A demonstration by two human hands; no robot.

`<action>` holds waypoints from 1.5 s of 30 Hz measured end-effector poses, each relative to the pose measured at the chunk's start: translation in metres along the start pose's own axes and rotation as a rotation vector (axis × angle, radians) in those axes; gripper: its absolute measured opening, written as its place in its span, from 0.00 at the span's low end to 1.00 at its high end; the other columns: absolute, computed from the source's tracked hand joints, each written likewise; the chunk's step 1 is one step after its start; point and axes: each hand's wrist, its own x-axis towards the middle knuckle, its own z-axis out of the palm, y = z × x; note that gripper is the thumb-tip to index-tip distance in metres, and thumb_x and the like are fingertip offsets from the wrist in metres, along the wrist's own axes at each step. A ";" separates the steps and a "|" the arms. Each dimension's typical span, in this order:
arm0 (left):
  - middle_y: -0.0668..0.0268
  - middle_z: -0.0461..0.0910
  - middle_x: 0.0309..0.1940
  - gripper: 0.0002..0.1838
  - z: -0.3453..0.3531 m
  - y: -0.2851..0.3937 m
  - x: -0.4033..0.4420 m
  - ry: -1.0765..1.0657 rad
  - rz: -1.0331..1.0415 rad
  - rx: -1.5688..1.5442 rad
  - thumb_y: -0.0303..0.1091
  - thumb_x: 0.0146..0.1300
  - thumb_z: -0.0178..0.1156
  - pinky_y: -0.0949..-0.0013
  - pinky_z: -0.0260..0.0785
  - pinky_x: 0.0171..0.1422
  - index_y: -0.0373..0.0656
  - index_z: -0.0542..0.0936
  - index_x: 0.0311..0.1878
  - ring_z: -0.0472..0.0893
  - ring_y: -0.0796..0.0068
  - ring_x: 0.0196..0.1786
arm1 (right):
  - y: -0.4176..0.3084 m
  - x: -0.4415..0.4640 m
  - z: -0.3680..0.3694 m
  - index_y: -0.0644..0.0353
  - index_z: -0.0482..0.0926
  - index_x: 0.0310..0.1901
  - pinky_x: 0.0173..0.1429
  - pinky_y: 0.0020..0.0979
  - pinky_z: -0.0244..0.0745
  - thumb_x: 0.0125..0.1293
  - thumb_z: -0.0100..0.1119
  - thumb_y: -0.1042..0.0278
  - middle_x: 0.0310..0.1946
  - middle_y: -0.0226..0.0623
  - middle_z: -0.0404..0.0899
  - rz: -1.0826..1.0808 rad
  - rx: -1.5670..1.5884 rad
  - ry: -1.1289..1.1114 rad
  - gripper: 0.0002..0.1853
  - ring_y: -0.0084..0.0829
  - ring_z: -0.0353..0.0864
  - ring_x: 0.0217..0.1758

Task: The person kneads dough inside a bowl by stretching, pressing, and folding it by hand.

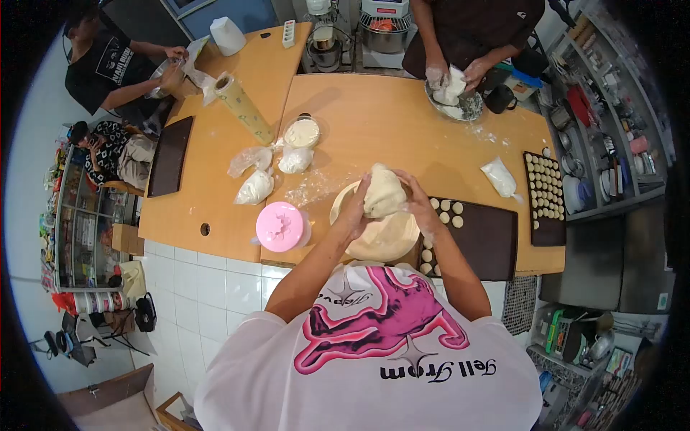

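Note:
A large lump of pale dough [384, 192] is held up between my two hands. My left hand [352, 213] presses against its left side, fingers along the dough. On the right side, my right hand [418, 201] grips the lump from the top edge downward. Below the dough lies a round, floured wooden board or shallow bowl [381, 241]; I cannot tell which. Beside my right forearm, a dark baking tray [485, 244] carries several small round dough pieces [445, 206], part of them hidden by the arm.
A pink lidded jug [282, 227] stands left of the board. Behind it are bags of white powder [255, 187] and a roll of cling film [244, 108]. A filled tray [546, 201] lies far right. Across the table, a co-worker handles dough in a metal bowl [471, 108]; another person works at upper left.

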 end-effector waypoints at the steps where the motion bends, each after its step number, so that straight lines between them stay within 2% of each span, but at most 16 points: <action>1: 0.64 0.80 0.41 0.24 0.000 0.000 0.001 0.040 0.092 0.091 0.55 0.63 0.57 0.64 0.76 0.39 0.46 0.74 0.52 0.81 0.74 0.39 | 0.000 -0.002 0.001 0.61 0.61 0.65 0.66 0.34 0.61 0.57 0.59 0.58 0.63 0.41 0.63 0.092 0.186 0.083 0.35 0.32 0.63 0.67; 3: 0.67 0.79 0.28 0.15 0.003 0.002 -0.001 0.099 0.334 0.460 0.45 0.62 0.61 0.70 0.71 0.30 0.42 0.78 0.41 0.78 0.79 0.29 | 0.000 -0.005 0.003 0.61 0.65 0.61 0.60 0.32 0.70 0.58 0.63 0.61 0.60 0.39 0.67 0.273 0.556 0.249 0.31 0.32 0.69 0.63; 7: 0.71 0.73 0.13 0.14 0.003 0.004 -0.002 0.035 0.779 0.973 0.35 0.59 0.64 0.74 0.63 0.24 0.39 0.78 0.21 0.70 0.87 0.21 | 0.002 -0.008 0.019 0.63 0.70 0.56 0.52 0.29 0.74 0.55 0.70 0.59 0.51 0.34 0.76 0.494 0.155 0.253 0.30 0.28 0.77 0.51; 9: 0.68 0.72 0.12 0.18 0.004 0.006 0.000 0.107 0.703 0.885 0.39 0.59 0.64 0.71 0.59 0.23 0.37 0.77 0.19 0.66 0.85 0.19 | 0.012 -0.009 0.020 0.64 0.72 0.55 0.52 0.29 0.74 0.54 0.72 0.61 0.47 0.32 0.78 0.407 0.038 0.274 0.29 0.26 0.79 0.47; 11: 0.60 0.72 0.12 0.21 0.005 0.012 0.006 0.207 0.616 0.867 0.42 0.59 0.63 0.67 0.62 0.23 0.34 0.76 0.19 0.67 0.80 0.18 | 0.014 -0.011 0.023 0.65 0.75 0.52 0.51 0.30 0.74 0.55 0.70 0.60 0.44 0.38 0.81 0.279 -0.246 0.297 0.26 0.28 0.80 0.45; 14: 0.61 0.73 0.11 0.21 0.004 0.018 0.017 0.237 0.594 0.842 0.43 0.60 0.62 0.67 0.62 0.23 0.33 0.78 0.20 0.67 0.79 0.17 | 0.004 -0.013 0.037 0.66 0.77 0.49 0.48 0.33 0.74 0.56 0.67 0.59 0.39 0.46 0.82 0.035 -0.597 0.359 0.23 0.36 0.82 0.43; 19: 0.68 0.74 0.13 0.21 -0.017 0.013 0.043 0.273 0.587 0.961 0.42 0.63 0.60 0.68 0.61 0.24 0.33 0.78 0.21 0.68 0.83 0.19 | -0.013 -0.030 0.053 0.68 0.76 0.48 0.46 0.35 0.75 0.58 0.65 0.59 0.35 0.49 0.83 0.140 -0.716 0.333 0.23 0.39 0.84 0.40; 24: 0.60 0.75 0.13 0.23 -0.021 0.004 0.050 0.388 0.645 0.861 0.45 0.62 0.59 0.65 0.65 0.27 0.32 0.79 0.22 0.73 0.73 0.18 | 0.004 -0.043 0.041 0.69 0.75 0.49 0.44 0.35 0.76 0.59 0.64 0.60 0.37 0.49 0.82 0.200 -0.748 0.367 0.22 0.38 0.83 0.42; 25: 0.58 0.75 0.12 0.24 -0.022 0.005 0.050 0.414 0.637 0.853 0.47 0.62 0.59 0.64 0.65 0.27 0.32 0.79 0.22 0.74 0.70 0.17 | 0.007 -0.042 0.039 0.68 0.75 0.50 0.45 0.35 0.76 0.60 0.63 0.59 0.38 0.47 0.82 0.252 -0.499 0.416 0.23 0.38 0.83 0.42; 28: 0.50 0.80 0.27 0.22 -0.012 0.021 0.031 0.250 0.465 0.910 0.46 0.61 0.58 0.61 0.69 0.39 0.31 0.80 0.37 0.80 0.62 0.31 | 0.004 -0.036 0.032 0.61 0.69 0.59 0.50 0.36 0.77 0.62 0.60 0.56 0.50 0.41 0.77 0.357 0.235 0.492 0.27 0.36 0.80 0.49; 31: 0.41 0.73 0.53 0.30 -0.013 0.008 0.024 -0.042 0.740 1.088 0.48 0.61 0.57 0.56 0.65 0.59 0.33 0.70 0.58 0.73 0.48 0.55 | -0.005 -0.029 0.014 0.57 0.64 0.63 0.50 0.38 0.78 0.61 0.61 0.54 0.58 0.40 0.71 0.426 0.650 0.434 0.31 0.33 0.75 0.56; 34: 0.42 0.55 0.68 0.41 0.010 -0.013 -0.013 -0.165 0.831 1.363 0.49 0.60 0.56 0.51 0.51 0.71 0.36 0.55 0.70 0.56 0.36 0.68 | 0.001 -0.022 0.013 0.54 0.63 0.63 0.50 0.40 0.78 0.60 0.62 0.54 0.58 0.38 0.69 0.384 0.556 0.477 0.32 0.34 0.72 0.60; 37: 0.42 0.50 0.70 0.43 0.021 -0.017 -0.036 -0.245 0.887 1.318 0.50 0.60 0.56 0.51 0.48 0.73 0.35 0.51 0.71 0.52 0.33 0.69 | 0.019 -0.008 0.007 0.54 0.64 0.62 0.50 0.39 0.79 0.61 0.63 0.58 0.55 0.36 0.70 0.392 0.486 0.627 0.30 0.35 0.74 0.56; 41: 0.46 0.58 0.67 0.36 0.008 -0.010 -0.042 -0.327 0.922 0.910 0.49 0.65 0.51 0.55 0.56 0.69 0.34 0.56 0.68 0.61 0.48 0.69 | 0.034 -0.008 0.004 0.59 0.67 0.59 0.49 0.32 0.78 0.60 0.64 0.63 0.51 0.35 0.75 0.407 0.336 0.716 0.27 0.31 0.78 0.50; 44: 0.54 0.67 0.61 0.28 0.010 -0.009 -0.038 0.185 0.824 0.454 0.46 0.70 0.47 0.61 0.60 0.66 0.33 0.63 0.63 0.68 0.59 0.64 | 0.028 -0.009 0.013 0.63 0.69 0.57 0.49 0.28 0.77 0.61 0.63 0.66 0.46 0.35 0.78 0.282 0.419 0.647 0.24 0.29 0.80 0.47; 45: 0.56 0.69 0.59 0.26 0.009 -0.008 -0.034 0.185 0.701 0.417 0.45 0.70 0.47 0.63 0.62 0.64 0.33 0.66 0.61 0.70 0.61 0.61 | 0.025 -0.011 0.019 0.64 0.70 0.56 0.48 0.27 0.77 0.61 0.62 0.67 0.45 0.35 0.78 0.239 0.474 0.621 0.23 0.28 0.80 0.46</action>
